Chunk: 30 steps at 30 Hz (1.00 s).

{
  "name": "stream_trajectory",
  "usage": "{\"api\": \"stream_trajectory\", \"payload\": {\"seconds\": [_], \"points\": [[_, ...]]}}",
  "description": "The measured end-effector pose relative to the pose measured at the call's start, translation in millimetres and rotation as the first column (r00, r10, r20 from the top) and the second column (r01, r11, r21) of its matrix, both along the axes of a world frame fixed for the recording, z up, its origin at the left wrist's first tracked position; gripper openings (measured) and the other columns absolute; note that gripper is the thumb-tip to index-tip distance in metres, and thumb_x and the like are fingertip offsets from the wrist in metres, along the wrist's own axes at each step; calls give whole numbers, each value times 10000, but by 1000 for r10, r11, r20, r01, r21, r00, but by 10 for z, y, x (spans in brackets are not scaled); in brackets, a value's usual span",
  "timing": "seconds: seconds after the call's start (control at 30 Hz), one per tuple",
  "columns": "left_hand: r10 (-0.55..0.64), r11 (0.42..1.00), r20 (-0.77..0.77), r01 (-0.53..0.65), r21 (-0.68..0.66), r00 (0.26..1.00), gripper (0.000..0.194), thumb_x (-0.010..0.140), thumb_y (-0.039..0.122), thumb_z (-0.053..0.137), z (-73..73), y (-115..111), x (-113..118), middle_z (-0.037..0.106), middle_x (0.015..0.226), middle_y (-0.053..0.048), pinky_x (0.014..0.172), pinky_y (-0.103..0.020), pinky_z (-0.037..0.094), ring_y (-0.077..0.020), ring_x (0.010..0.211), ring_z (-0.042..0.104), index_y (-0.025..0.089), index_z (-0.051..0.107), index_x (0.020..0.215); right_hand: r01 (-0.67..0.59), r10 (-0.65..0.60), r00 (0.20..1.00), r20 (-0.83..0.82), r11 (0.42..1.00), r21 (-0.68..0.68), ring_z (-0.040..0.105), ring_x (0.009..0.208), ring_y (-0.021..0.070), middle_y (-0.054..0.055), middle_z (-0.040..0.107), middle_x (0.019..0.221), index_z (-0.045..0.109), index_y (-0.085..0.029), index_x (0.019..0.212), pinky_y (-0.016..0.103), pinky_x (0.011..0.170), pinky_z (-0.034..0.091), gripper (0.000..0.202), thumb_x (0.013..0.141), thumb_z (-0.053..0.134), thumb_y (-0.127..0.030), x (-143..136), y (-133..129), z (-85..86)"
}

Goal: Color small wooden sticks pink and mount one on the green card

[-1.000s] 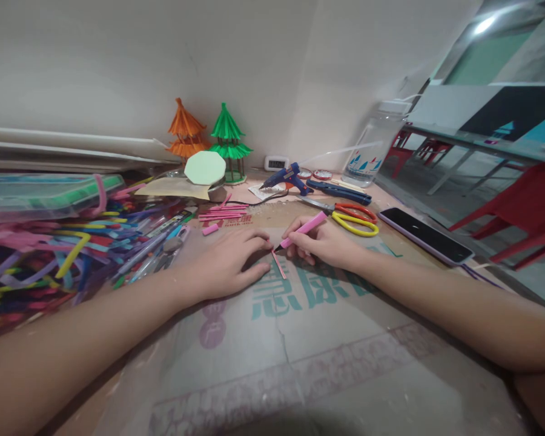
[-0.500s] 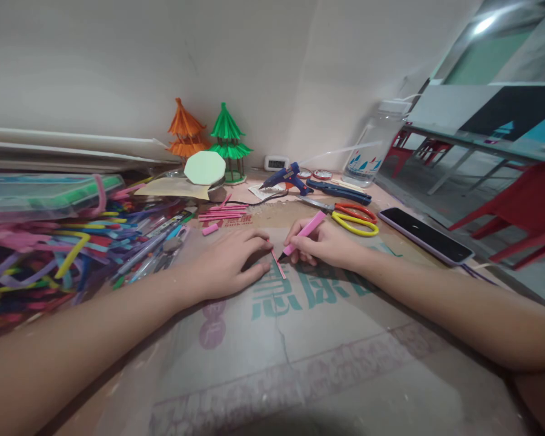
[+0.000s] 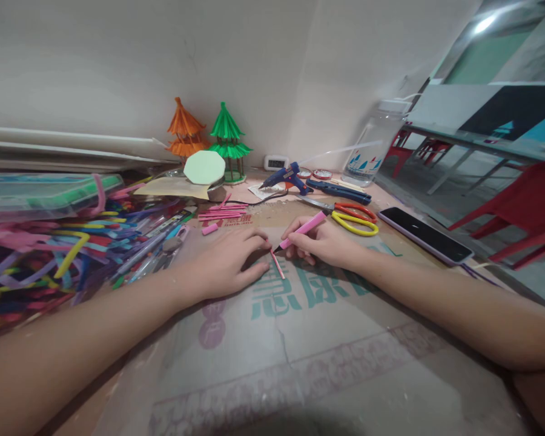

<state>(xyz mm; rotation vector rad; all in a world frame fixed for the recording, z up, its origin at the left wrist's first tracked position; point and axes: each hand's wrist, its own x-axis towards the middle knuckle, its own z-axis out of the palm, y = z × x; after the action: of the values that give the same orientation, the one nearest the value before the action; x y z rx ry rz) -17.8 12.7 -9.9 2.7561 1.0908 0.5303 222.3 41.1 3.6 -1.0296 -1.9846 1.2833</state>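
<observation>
My right hand point(image 3: 311, 241) grips a pink marker point(image 3: 306, 226) in a writing hold, its black tip just over a thin pink stick point(image 3: 278, 265). That stick lies slanted on a plastic-covered board point(image 3: 254, 363). With its fingertips, my left hand point(image 3: 234, 260) pins the stick's far end; thumb and index finger curve beside it. A pink marker cap point(image 3: 210, 229) rests just beyond my left hand. Behind the cap is a small heap of similar pink sticks point(image 3: 222, 212).
Pipe cleaners point(image 3: 40, 254) and a clear plastic box point(image 3: 49, 194) crowd the left. Along the back stand orange point(image 3: 186, 127) and green point(image 3: 227, 130) pagoda models, a blue glue gun point(image 3: 286, 177) and a water bottle point(image 3: 372, 145). Scissors point(image 3: 354, 221) and a phone point(image 3: 424, 235) lie right.
The marker's tip has moved up along the stick, toward my left fingertips, and the marker leans lower. My left hand stays in place.
</observation>
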Motion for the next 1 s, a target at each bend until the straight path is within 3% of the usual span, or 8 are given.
{"api": "stream_trajectory", "payload": {"seconds": [0.27, 0.47, 0.87, 1.0], "points": [[-1, 1000, 6, 1, 6, 1000, 341, 1009, 415, 466, -11, -1, -6, 631, 1298, -127, 1058, -470, 482, -279, 1219, 590, 176, 634, 1187, -78, 79, 997, 21, 996, -43, 498, 426, 66, 14, 699, 649, 602, -159, 840, 180, 406, 392, 174, 846, 679, -314, 34, -12, 45], [5, 1000, -1, -5, 3, 1000, 346, 1005, 415, 467, -3, -3, -4, 636, 1294, -130, 1056, -467, 483, -286, 1223, 596, 176, 640, 1185, -45, 45, 999, 7, 998, -36, 479, 411, 61, 5, 689, 652, 597, -162, 860, 180, 390, 380, 176, 877, 644, -331, 22, -13, 28], [2, 1000, -6, -2, -3, 1000, 348, 1002, 413, 463, -11, 3, -6, 630, 1304, -136, 1065, -484, 481, -292, 1225, 591, 176, 637, 1188, -161, 162, 987, 9, 983, -93, 524, 454, 77, 14, 690, 619, 618, -159, 804, 193, 443, 423, 144, 816, 673, -290, 62, -6, 50], [4, 1000, 3, -4, 5, 1000, 337, 995, 408, 477, -7, -1, -2, 635, 1304, -132, 1070, -483, 483, -294, 1234, 593, 182, 645, 1180, -142, 142, 990, 3, 987, -77, 506, 445, 68, 5, 687, 632, 604, -166, 823, 188, 434, 410, 148, 833, 668, -298, 54, -9, 39]]}}
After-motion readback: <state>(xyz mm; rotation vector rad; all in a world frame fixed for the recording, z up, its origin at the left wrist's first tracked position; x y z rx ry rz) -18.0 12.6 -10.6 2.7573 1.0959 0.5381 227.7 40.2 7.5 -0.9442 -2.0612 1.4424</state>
